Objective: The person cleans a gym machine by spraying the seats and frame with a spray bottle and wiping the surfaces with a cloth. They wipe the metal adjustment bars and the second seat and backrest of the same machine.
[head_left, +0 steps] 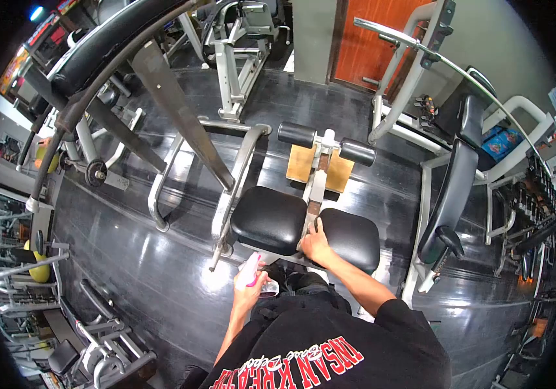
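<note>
My left hand (247, 289) is wrapped round a white and pink bottle (250, 268), just in front of the left black seat pad (269, 220). My right hand (315, 244) rests at the gap between that pad and the right black seat pad (348, 238), on the light metal frame (315, 188). Its fingers are bent together; whatever lies under them is hidden. Past the pads, the frame carries two black foam rollers (297, 134) above a wooden-coloured plate (300, 163).
A grey metal stand (242, 159) with a slanted post rises just left of the pads. To the right is a bench with a black backrest (450, 198). More gym machines (236, 74) stand further off, near an orange door (370, 42).
</note>
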The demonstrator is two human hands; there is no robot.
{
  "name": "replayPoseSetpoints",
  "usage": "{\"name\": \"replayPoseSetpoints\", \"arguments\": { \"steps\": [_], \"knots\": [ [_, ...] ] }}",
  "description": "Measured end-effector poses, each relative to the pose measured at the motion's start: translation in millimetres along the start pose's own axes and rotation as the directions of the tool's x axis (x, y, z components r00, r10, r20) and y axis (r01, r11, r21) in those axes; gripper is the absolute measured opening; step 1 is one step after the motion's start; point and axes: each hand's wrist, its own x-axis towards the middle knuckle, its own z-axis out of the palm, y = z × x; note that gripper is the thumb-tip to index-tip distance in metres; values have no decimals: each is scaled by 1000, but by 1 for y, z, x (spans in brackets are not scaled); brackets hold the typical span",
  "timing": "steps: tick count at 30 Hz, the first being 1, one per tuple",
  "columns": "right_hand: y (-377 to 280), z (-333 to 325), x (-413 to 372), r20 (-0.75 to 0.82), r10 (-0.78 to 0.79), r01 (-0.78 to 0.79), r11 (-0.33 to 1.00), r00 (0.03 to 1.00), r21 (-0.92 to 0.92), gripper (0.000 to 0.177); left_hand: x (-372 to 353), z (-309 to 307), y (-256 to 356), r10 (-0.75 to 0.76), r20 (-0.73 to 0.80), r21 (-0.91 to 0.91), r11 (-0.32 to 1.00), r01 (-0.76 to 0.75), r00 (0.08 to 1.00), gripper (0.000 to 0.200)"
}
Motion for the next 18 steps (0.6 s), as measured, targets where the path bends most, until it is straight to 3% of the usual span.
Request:
{"name": "replayPoseSetpoints", "arguments": {
  "steps": [2, 3, 5, 6, 7, 9, 10, 12, 13, 15, 18],
  "knots": [
    [-10, -7, -12, 49, -30, 30, 1000, 998, -4, 32, 5, 3, 5, 18, 20, 14, 1000, -18, 1000, 31],
    [-14, -5, -22, -58, -42, 44, 998, 997, 37, 29, 7, 5, 9, 36, 29, 25, 999, -36, 999, 31],
    [-22, -9, -36, -32, -92, 94, 992, 995, 87, 27, 11, 12, 15, 52, 34, -3, 999, -52, 998, 30],
    [-28, -9, -50, -177, -105, 125, 987, 979, 105, 26, 12, 14, 19, 65, 29, -28, 998, -64, 997, 29],
    [-31, -9, -59, -195, -134, 167, 972, 972, 167, 27, 12, 15, 24, 63, 41, -27, 998, -62, 997, 29],
    [-37, -4, -77, -389, -112, 209, 954, 914, 215, 23, 12, 18, 31, 80, 89, -20, 997, -78, 993, 31],
    [-35, -5, -82, -391, -105, 202, 955, 914, 217, 23, 13, 19, 31, 83, 96, -19, 997, -81, 992, 31],
    [-31, -8, -96, -280, 45, 78, 907, 959, 414, 22, 13, 20, 29, 103, 119, -33, 994, -100, 987, 34],
    [-26, -14, -106, -308, 109, 34, 905, 945, 425, 21, 13, 20, 28, 102, 125, -30, 995, -99, 987, 34],
    [-15, -34, -133, -219, 238, -117, 882, 946, 456, 24, 12, 22, 26, 115, 137, -20, 993, -114, 984, 37],
    [0, -45, -163, -292, 364, -126, 789, 884, 602, 25, 12, 26, 22, 126, 143, -53, 991, -120, 982, 37]
  ]
}}
